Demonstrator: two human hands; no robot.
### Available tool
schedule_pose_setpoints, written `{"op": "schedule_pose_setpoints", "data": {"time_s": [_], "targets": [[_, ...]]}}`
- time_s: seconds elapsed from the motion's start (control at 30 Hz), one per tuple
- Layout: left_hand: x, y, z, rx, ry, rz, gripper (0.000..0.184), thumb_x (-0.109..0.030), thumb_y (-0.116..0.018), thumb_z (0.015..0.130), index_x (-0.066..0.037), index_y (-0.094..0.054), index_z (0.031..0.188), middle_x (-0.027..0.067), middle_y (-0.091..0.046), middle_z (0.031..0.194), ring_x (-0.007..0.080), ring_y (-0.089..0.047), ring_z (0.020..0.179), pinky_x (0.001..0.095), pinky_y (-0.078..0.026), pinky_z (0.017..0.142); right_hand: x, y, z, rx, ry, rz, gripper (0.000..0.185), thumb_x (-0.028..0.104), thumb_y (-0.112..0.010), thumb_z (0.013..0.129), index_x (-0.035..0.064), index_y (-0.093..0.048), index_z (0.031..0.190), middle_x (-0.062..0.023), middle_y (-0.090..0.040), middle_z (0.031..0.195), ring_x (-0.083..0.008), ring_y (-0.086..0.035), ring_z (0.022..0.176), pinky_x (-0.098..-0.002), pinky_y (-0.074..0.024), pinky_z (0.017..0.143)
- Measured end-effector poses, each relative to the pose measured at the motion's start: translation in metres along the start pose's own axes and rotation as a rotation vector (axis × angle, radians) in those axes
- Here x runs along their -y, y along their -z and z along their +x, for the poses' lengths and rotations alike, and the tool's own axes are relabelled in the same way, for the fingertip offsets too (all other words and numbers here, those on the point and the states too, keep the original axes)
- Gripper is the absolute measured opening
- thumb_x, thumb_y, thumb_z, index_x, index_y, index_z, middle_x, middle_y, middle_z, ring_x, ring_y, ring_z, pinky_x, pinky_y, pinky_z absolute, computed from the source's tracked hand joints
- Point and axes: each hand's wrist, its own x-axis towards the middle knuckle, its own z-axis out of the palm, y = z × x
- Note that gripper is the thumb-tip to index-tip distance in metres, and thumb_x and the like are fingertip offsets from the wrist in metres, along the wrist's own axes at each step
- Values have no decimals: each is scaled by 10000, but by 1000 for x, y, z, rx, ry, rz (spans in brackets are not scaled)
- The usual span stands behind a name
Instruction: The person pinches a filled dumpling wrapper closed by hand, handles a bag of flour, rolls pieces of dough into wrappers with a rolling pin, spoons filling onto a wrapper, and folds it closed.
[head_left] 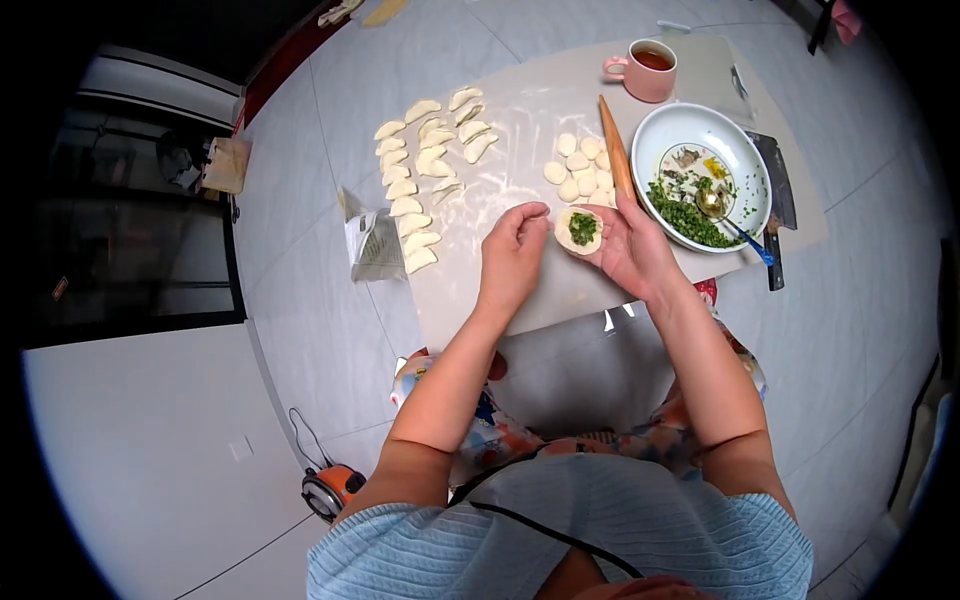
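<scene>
On the palm and fingers of my right hand (640, 252) rests a round dumpling wrapper (565, 241) with chopped green filling (582, 229) in its middle. The wrapper is unfolded. My left hand (512, 255) is just left of it, fingers loosely curled together, with nothing visible in them. Behind my right hand are several small dough pieces (570, 162) and a wooden rolling pin (613, 145). At the right, a white bowl (650, 135) holds chopped greens (690, 216) and a spoon with a blue handle (748, 241).
Folded dumplings (405, 207) lie in rows at the table's left. A pink mug (650, 82) of dark drink stands at the back. Beside the bowl lies a cleaver (772, 190), its handle past the table edge. A plastic bag (374, 246) is at the left edge.
</scene>
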Motion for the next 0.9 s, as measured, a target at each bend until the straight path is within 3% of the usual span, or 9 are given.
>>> {"op": "schedule_pose_setpoints", "data": {"time_s": [0.07,0.17,0.5,0.57,0.67,0.73,0.8,0.87,0.9], "targets": [[7,-1,1,68,168,-93,254,-133,-584,986,35,-653,1164,78,-700,955,116,-644,850,243,-535,769,-2,1,0,18,-6,-21,628,431,-327,1078,-132,-447,1329,-231,-573,1294,-300,-570,1222,-433,-446,1081],[5,-4,2,142,359,-300,280,-167,-558,1007,33,-649,1180,76,-700,1013,113,-652,867,239,-526,806,-5,9,4,27,13,-63,597,410,-354,1079,-127,-454,1320,-218,-586,1273,-287,-577,1213,-418,-456,1070],[-9,-1,2,217,540,-344,202,-152,-587,995,32,-632,1066,115,-691,1005,156,-686,848,253,-568,796,-6,1,-5,30,98,-220,558,366,-394,1078,-113,-432,1363,-192,-570,1302,-242,-558,1226,-387,-427,1082],[-23,1,-5,203,581,-738,198,-128,-570,996,46,-604,1086,141,-680,1057,194,-696,841,284,-585,821,-3,-3,-10,68,128,-240,579,378,-371,1081,-112,-415,1385,-202,-552,1341,-254,-538,1259,-394,-416,1093],[-26,-2,-13,263,583,-886,205,-112,-566,995,54,-586,1114,153,-668,1089,217,-696,851,315,-596,839,-4,-3,-13,245,136,-26,632,418,-297,1085,-112,-382,1418,-234,-493,1423,-306,-470,1343,-425,-372,1135],[-25,-7,-18,288,566,-837,197,-113,-582,991,51,-594,1099,154,-670,1083,207,-693,862,306,-591,831,-5,-6,-11,186,86,46,691,473,-172,1077,-73,-377,1449,-259,-416,1495,-382,-394,1404,-475,-299,1185],[-25,-8,-19,303,546,-792,189,-115,-598,987,48,-601,1083,156,-672,1076,197,-691,874,297,-586,822,1,-9,-13,150,73,86,678,454,-193,1080,-94,-369,1439,-272,-409,1494,-400,-377,1412,-475,-279,1197],[-30,-4,-19,257,382,-279,179,-80,-696,909,-8,-633,1060,144,-663,1136,251,-666,1023,348,-555,879,7,-8,-11,136,98,127,665,433,-203,1083,-112,-379,1422,-281,-415,1486,-404,-380,1409,-478,-283,1197],[-31,-2,-19,257,382,-278,179,-80,-696,909,-8,-633,1060,144,-663,1136,251,-666,1023,348,-555,879,6,-6,-10,149,91,134,651,415,-212,1086,-122,-390,1409,-286,-436,1467,-384,-410,1391,-469,-303,1186]]}}
